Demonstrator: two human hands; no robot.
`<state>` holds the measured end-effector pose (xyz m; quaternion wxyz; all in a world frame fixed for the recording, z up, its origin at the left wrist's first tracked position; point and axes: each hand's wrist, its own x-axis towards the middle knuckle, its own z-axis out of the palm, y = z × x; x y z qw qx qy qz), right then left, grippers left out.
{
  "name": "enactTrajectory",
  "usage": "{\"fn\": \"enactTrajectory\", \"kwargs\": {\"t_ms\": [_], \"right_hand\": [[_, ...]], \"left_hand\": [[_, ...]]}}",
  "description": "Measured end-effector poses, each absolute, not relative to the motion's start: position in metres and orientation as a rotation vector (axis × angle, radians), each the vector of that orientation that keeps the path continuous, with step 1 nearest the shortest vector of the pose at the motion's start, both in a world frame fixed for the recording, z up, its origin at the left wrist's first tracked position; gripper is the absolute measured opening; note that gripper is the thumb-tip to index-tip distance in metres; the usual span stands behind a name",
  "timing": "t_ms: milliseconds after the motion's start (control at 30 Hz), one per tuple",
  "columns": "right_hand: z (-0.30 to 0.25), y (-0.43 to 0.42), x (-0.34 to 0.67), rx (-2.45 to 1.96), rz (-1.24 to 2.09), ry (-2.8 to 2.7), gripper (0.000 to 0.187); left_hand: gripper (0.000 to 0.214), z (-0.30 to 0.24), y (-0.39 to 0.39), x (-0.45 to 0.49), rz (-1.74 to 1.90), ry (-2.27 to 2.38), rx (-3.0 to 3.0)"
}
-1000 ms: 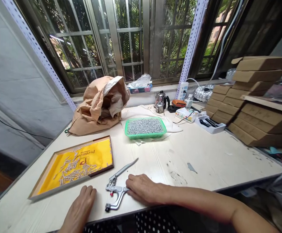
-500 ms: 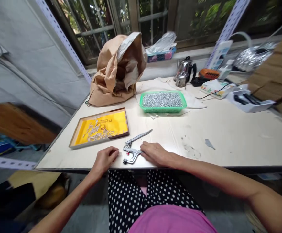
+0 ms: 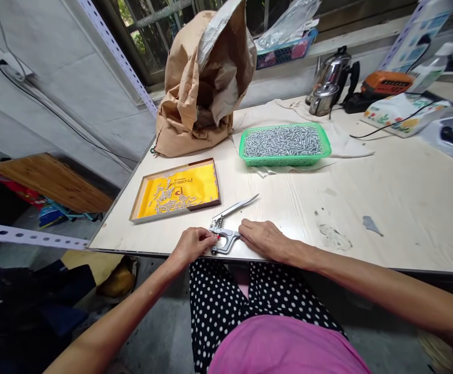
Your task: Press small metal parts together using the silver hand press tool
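Snap pliers of grey metal lie on the table near its front edge, their upper handle raised and the red-tipped jaw facing left. My right hand is closed around the end of the lower handle. At the jaw, my left hand pinches with thumb and fingertips; whatever is between them is too small to make out. Behind the pliers is a shallow cardboard tray with a yellow lining and many small silvery pins scattered in it. A green plastic basket heaped with similar small metal pieces stands farther back.
A large brown paper sack stands open at the back left. Metal pots, an orange and black battery charger and a tissue pack are at the back right. A grey scrap lies on the right of the table.
My left hand has moved right, from beside the pliers to their jaw. My right hand stays on the handle. The camera view has shifted down and left.
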<state>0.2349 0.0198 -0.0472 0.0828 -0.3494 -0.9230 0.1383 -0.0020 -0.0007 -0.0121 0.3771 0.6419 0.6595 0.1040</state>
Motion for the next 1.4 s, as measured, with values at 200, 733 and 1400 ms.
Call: {"fn": "enactTrajectory", "kwargs": {"t_ms": [200,733,1400], "right_hand": [[-0.044,0.022,0.235,-1.040,0.418,-2.767,0.016],[-0.033,0.061,0.258,-1.019,0.353,-2.786,0.097],[-0.033,0.064,0.254,-0.968,0.440,-2.807,0.068]], "left_hand": [[0.039,-0.012,-0.002,0.001,0.198,1.707,1.616],[0.048,-0.007,0.007,0.005,0.036,1.593,1.228],[0.037,-0.005,-0.007,0.008,0.074,1.832,1.580]]}}
